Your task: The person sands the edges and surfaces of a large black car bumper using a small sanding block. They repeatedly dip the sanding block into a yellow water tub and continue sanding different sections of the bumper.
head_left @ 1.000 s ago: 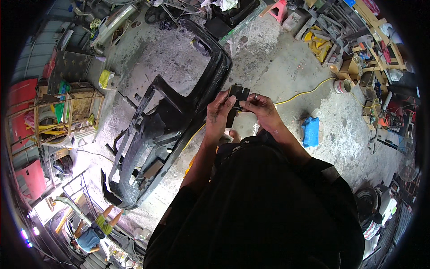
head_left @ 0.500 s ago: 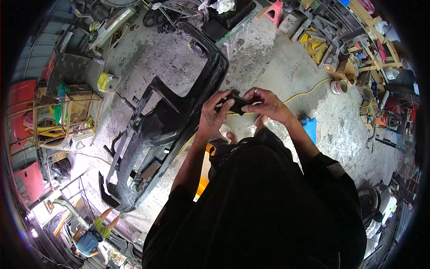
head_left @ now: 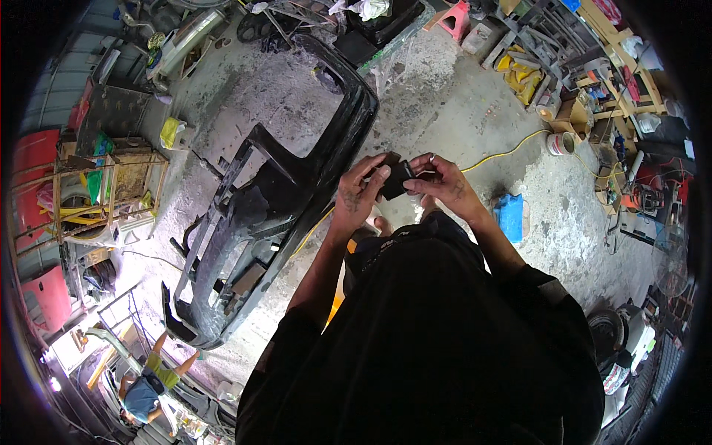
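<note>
A small black piece [head_left: 397, 180], flat, roughly square and dull-faced with a paler upper edge, is up in the air in front of the body, between the two hands; its exact kind and material are hard to tell. The left hand [head_left: 361, 190] has a narrow grip on it, thumb laid on the face and fingers bent behind the upper edge. The right hand [head_left: 440, 180], with a bright metal ring [head_left: 432, 158] on one finger, pinches the right edge in a narrow grip of thumb and fingertips. Below spreads the grey concrete floor [head_left: 423, 96], rough and blotched with whitish powdery patches. To the left of the hands lies a long, curved black bumper [head_left: 278, 194], smooth and glossy along its outer rim, scuffed grey farther down, with angular openings. A thin yellow cable [head_left: 497, 156] curves over the concrete toward a round, pale bucket [head_left: 561, 143]. A soft-looking, rectangular blue bundle [head_left: 509, 217] lies near the right forearm. At the far left are a rusty rack [head_left: 115, 185] of slim bars and a smooth red panel [head_left: 48, 298]; at the lower left, a co-worker [head_left: 144, 393] wears a blue top and yellow-green shorts.
</note>
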`<state>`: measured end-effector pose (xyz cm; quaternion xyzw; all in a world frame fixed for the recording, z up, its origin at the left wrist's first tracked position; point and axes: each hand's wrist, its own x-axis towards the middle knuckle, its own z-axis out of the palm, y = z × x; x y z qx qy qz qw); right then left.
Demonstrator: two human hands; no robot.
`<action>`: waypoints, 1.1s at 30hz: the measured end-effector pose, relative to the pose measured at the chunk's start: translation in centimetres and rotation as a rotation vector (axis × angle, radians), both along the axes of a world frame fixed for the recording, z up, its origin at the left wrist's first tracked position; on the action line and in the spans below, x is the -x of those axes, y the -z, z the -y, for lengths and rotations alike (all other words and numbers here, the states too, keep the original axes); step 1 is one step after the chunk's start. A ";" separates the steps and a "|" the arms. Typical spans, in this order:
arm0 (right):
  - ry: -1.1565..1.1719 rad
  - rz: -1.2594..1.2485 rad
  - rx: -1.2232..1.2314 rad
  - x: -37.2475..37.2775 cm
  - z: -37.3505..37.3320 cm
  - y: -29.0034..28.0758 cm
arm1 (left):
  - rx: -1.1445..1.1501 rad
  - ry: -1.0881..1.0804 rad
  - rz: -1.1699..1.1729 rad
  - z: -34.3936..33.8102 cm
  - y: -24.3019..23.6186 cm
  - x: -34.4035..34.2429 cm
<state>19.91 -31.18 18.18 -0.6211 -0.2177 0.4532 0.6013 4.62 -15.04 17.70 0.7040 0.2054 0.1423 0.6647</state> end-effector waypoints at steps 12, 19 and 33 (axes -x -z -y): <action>-0.013 -0.006 -0.078 -0.7 0.5 -0.9 | 0.086 0.014 0.107 1.4 0.5 -0.3; -0.075 0.112 -0.026 -1.3 0.4 -1.8 | 0.621 -0.100 -0.014 2.4 -0.5 0.6; -0.139 0.110 -0.024 -1.7 0.6 -2.4 | 0.888 -0.013 -0.047 2.0 -0.5 1.3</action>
